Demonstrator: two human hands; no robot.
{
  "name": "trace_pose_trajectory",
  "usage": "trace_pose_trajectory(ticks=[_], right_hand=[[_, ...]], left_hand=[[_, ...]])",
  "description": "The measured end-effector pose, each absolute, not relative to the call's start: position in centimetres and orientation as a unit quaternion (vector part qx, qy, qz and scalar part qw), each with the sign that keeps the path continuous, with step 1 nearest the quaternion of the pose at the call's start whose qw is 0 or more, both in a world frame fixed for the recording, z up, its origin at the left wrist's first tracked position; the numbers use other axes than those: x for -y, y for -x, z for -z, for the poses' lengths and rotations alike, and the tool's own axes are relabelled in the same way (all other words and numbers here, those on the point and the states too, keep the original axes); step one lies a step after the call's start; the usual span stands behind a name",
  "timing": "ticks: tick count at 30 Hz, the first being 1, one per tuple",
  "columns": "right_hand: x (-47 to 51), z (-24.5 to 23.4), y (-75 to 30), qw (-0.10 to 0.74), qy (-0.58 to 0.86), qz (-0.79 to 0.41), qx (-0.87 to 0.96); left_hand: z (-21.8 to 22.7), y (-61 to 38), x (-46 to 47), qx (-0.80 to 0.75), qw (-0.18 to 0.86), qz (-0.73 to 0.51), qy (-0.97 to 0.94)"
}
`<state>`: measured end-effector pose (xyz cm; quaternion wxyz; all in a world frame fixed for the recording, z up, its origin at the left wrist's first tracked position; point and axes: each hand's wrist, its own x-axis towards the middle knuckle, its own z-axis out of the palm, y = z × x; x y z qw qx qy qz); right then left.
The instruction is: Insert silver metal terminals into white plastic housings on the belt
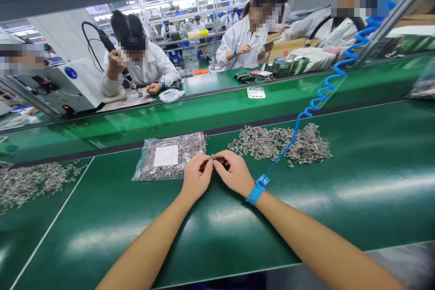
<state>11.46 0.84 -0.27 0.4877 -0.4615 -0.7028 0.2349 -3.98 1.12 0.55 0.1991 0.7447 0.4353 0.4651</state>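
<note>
The person's left hand (pixel 198 176) and right hand (pixel 235 171) meet at the fingertips, both pinching a small metal part (pixel 213 157) over the table (pixel 367 158), toward its far edge. Along that edge, a clear bag (pixel 171 170) lies just beside the left hand; a loose pile (pixel 282 144) lies beyond the right.

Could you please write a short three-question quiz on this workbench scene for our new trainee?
1. Multiple choice: which wrist wears the flat, bright blue wristband? (a) left (b) right (c) both
2. True or false: the clear plastic bag of small silvery metal parts lies to the left of the right grip.
3. Fill in: the white rectangular label shows on the ____.

Key: 1. b; 2. true; 3. plastic bag
</note>
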Motion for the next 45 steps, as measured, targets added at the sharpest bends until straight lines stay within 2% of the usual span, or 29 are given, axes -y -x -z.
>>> trace_pose_trajectory(ticks=[5, 12, 22, 27, 30, 35, 39, 42, 45], right_hand=[[-0.9, 0.1, -11.6, 0.495, 0.475, -0.238, 0.688], [-1.0, -0.2, -11.8, 0.519, 0.449, -0.324, 0.651], [-0.9, -0.6, -12.1, 0.483, 0.417, -0.329, 0.696], [-0.9, -0.3, -12.0, 0.48, 0.431, -0.33, 0.689], [-1.2, -0.2, -12.1, 0.502, 0.44, -0.378, 0.642], [-1.6, -0.6, -12.6, 0.563, 0.406, -0.469, 0.546], [-1.5, -0.9, -12.7, 0.57, 0.385, -0.49, 0.536], [-1.4, -0.8, -12.7, 0.568, 0.378, -0.5, 0.534], [-1.4, -0.5, -12.7, 0.574, 0.359, -0.512, 0.528]], left_hand=[[-0.6, 4.0, -1.2, -0.439, 0.204, -0.453, -0.749], [-0.7, 4.1, -1.0, -0.436, 0.179, -0.442, -0.763], [-0.7, 4.3, -1.0, -0.405, 0.205, -0.416, -0.788], [-0.7, 4.1, -0.7, -0.41, 0.181, -0.412, -0.794], [-0.6, 4.1, -0.6, -0.407, 0.157, -0.409, -0.801], [0.1, 3.9, -0.6, -0.402, 0.089, -0.305, -0.859], [0.2, 3.6, -0.3, -0.401, 0.039, -0.241, -0.883], [0.1, 3.6, -0.2, -0.433, 0.059, -0.283, -0.854], [0.0, 3.8, -0.3, -0.454, 0.102, -0.381, -0.799]])
